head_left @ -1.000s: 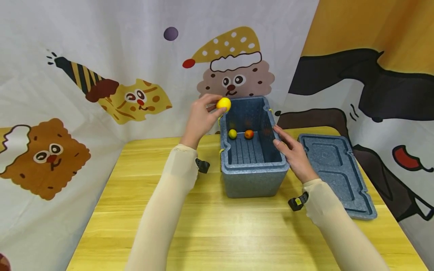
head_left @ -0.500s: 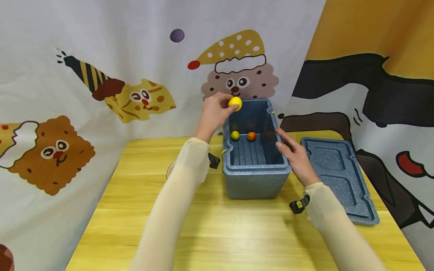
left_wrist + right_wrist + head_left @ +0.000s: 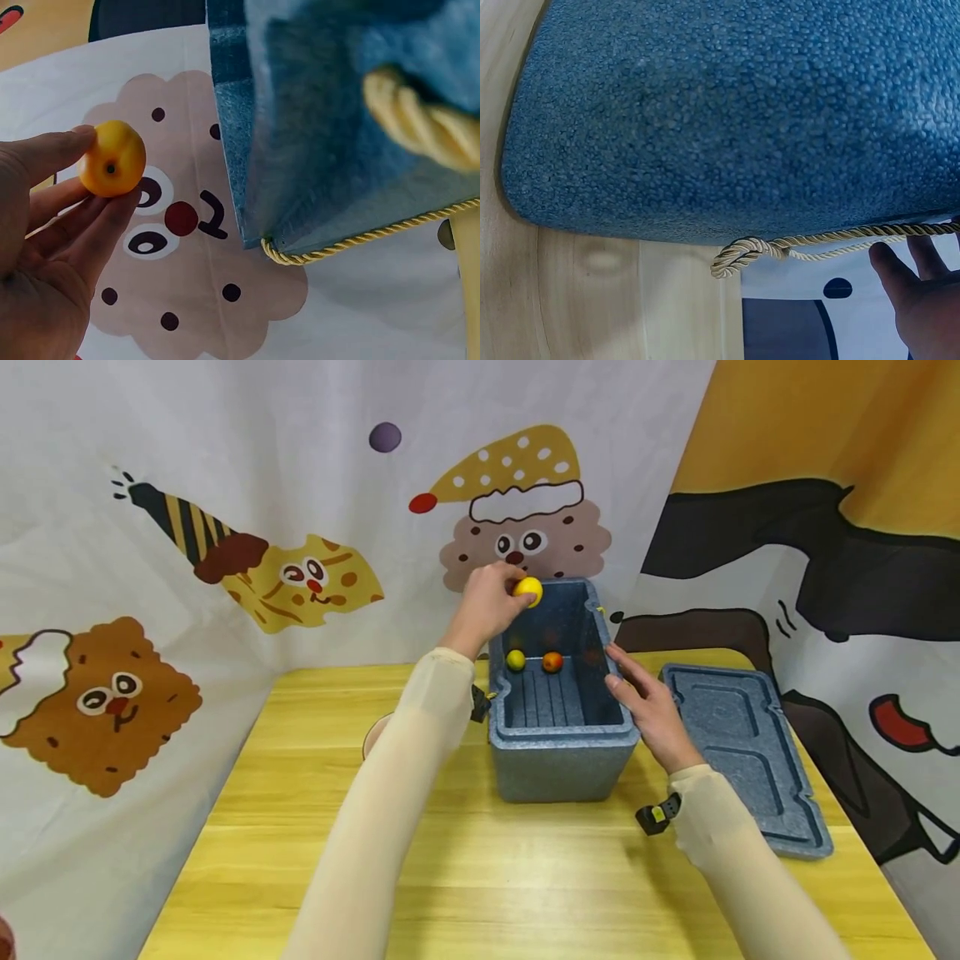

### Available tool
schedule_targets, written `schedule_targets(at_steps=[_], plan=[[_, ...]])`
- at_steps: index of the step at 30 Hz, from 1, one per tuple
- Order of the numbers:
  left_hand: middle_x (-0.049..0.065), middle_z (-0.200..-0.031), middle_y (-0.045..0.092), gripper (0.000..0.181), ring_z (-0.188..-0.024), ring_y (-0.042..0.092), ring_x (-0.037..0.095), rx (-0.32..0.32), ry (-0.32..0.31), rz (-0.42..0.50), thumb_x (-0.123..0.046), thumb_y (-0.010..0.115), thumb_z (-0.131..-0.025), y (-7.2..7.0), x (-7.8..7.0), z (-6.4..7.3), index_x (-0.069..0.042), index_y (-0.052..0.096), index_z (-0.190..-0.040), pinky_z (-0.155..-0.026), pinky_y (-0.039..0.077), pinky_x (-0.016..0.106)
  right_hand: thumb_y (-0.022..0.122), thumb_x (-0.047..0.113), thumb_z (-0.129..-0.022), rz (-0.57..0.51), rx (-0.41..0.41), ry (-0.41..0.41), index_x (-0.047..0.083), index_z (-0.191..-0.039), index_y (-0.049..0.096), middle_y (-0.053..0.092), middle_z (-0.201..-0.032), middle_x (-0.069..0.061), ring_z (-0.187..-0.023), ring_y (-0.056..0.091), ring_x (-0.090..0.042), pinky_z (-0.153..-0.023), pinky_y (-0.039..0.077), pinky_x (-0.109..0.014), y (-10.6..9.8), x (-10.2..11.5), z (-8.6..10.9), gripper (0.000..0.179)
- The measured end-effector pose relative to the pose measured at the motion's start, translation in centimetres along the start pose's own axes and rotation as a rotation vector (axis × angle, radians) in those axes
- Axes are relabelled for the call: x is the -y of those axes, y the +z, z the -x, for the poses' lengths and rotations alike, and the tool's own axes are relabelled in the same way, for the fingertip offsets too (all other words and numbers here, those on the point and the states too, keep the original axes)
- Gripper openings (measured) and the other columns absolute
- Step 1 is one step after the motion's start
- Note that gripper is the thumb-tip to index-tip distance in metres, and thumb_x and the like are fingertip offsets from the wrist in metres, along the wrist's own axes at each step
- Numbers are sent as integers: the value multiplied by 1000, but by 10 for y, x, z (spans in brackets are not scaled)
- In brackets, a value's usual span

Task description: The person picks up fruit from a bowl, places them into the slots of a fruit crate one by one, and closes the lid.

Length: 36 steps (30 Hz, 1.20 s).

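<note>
Over the left rear of the grey foam box (image 3: 558, 774), my left hand (image 3: 486, 605) pinches a small round yellow fruit (image 3: 532, 590) between thumb and fingertips. The left wrist view shows a crease and a small dark stem hole on this fruit (image 3: 112, 159), which looks like an apricot. My right hand (image 3: 651, 706) rests with fairly straight fingers on the box's right rim. A yellow-green fruit (image 3: 515, 660) and an orange-red fruit (image 3: 552, 662) lie apart on the ribbed bottom of the box. A twisted golden rope (image 3: 832, 238) runs along the box's side by my right fingers.
The grey lid (image 3: 738, 752) lies flat on the wooden table (image 3: 480, 877), right of the box. A round, pale, dark-rimmed thing (image 3: 373, 737) shows partly behind the left sleeve. A printed curtain (image 3: 315, 468) hangs close behind the table.
My left hand has carried the yellow fruit rightward from beside the box's rear left corner to above its opening. The right hand stays on the rim; the head view shifted slightly.
</note>
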<state>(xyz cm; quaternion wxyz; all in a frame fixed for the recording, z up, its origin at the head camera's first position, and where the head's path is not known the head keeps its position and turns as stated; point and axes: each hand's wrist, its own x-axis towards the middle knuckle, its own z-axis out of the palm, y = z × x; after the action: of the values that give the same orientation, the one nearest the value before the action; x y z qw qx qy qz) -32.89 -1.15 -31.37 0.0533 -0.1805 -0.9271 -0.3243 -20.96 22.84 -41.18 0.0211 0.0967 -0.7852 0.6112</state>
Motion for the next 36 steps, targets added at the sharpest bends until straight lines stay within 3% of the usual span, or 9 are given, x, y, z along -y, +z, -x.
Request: schedule_targets(at_steps=[7, 12, 21, 30, 36], plan=[[7, -116, 63, 34, -96, 58, 17, 71, -30, -4, -20, 70, -94, 9, -6, -11, -3, 66, -124, -85, 50, 24, 54, 32, -103, -14, -22, -3, 23, -152, 40, 30, -157, 10, -144, 23, -15, -114, 24, -50, -4, -25, -5, 52], [5, -111, 65, 30, -92, 58, 16, 128, -35, -58, -21, 69, -94, 16, -11, -18, -4, 68, -119, -85, 50, 24, 54, 32, -103, -9, -32, -13, 23, -151, 41, 30, -157, 10, -143, 23, -14, -114, 25, -50, -4, -28, -2, 51], [5, -101, 63, 23, -87, 58, 18, 216, -52, -133, -22, 68, -95, 13, -20, -26, -6, 69, -110, -80, 51, 28, 54, 33, -103, -8, -28, -7, 25, -151, 41, 29, -157, 10, -143, 24, -14, -114, 24, -49, -3, -28, -5, 51], [5, -97, 62, 21, -85, 58, 19, 246, -52, -191, -23, 69, -95, 15, -28, -27, -5, 69, -106, -79, 51, 28, 52, 28, -104, -12, 2, 1, 12, -153, 36, 27, -159, 1, -145, 21, -21, -115, 21, -52, 1, 6, 2, 54], [6, -105, 63, 26, -91, 59, 19, 287, -94, -219, -25, 69, -94, 19, -28, -30, -5, 68, -111, -82, 51, 29, 52, 28, -104, -10, 3, 9, 12, -153, 37, 27, -159, 1, -145, 21, -21, -115, 22, -52, 0, 8, 3, 54]])
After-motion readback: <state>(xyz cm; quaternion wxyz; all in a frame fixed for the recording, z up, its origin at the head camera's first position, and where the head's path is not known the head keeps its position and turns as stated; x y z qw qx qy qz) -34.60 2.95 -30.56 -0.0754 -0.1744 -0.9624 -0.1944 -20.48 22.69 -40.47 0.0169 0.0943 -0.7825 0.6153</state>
